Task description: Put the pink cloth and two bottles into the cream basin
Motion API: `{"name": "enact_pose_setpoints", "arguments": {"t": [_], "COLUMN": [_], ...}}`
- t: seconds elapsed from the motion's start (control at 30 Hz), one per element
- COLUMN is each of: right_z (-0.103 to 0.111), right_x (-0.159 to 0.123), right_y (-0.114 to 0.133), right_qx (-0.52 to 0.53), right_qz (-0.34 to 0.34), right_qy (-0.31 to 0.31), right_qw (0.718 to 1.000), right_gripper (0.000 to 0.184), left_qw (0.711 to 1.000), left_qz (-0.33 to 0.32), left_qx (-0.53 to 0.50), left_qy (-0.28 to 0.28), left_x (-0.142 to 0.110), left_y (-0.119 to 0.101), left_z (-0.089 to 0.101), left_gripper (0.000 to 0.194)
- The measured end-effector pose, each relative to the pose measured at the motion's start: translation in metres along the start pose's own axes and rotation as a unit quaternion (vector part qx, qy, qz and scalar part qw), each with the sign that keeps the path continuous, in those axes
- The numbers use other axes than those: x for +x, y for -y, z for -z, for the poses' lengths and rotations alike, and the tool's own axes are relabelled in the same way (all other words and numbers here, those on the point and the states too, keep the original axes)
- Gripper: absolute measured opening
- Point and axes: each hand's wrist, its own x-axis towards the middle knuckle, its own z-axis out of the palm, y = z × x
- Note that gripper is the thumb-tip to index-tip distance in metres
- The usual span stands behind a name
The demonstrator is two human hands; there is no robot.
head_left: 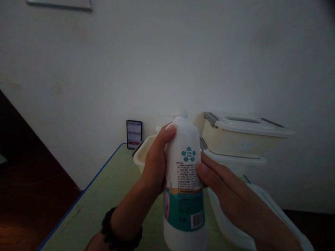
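Observation:
A large white plastic bottle (183,212) with a teal label, printed text and a barcode stands nearly upright in front of me, its white cap (180,114) at the top. On its left side my left hand (157,157) is wrapped around the upper body, thumb near the shoulder. My right hand (222,181) presses against the right side at mid-height, thumb on the printed text and the other fingers partly hidden behind. The bottle's lower end runs to the bottom edge of the view. A dark beaded bracelet circles my left wrist.
Behind the bottle is an open cream bin (140,157) on the green table (104,195). A phone (134,135) leans upright against the wall. Lidded storage boxes (238,139) are stacked at right, with a loose white lid (264,195) nearer me. Blue edging (86,188) borders the table.

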Motion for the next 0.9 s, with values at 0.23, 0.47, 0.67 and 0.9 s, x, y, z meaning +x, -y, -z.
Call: {"name": "enact_pose_setpoints", "arguments": {"t": [0.23, 0.47, 0.67, 0.9], "right_z": [0.0041, 0.0031, 0.0032, 0.0034], "right_x": [-0.0028, -0.0002, -0.0003, -0.0013], "right_y": [0.0024, 0.0044, 0.0007, -0.0001], "right_qx": [-0.010, 0.018, 0.052, 0.091], "right_qz": [0.011, -0.004, -0.014, 0.013], "right_qy": [0.009, 0.018, 0.030, 0.059], "right_qw": [1.000, 1.000, 0.998, 0.994], "right_gripper": [0.038, 0.041, 0.045, 0.045], "left_qw": [0.996, 0.996, 0.997, 0.996], "left_qz": [0.083, 0.078, 0.072, 0.084], "left_qx": [-0.003, 0.025, 0.023, 0.012], "left_qy": [0.013, 0.023, 0.031, 0.019], "left_x": [-0.0001, -0.0033, -0.0026, -0.0023], "left_y": [-0.0023, -0.0076, -0.0063, -0.0057], "left_z": [0.0056, 0.0046, 0.0056, 0.0058], "left_gripper": [0.038, 0.046, 0.048, 0.046]}}
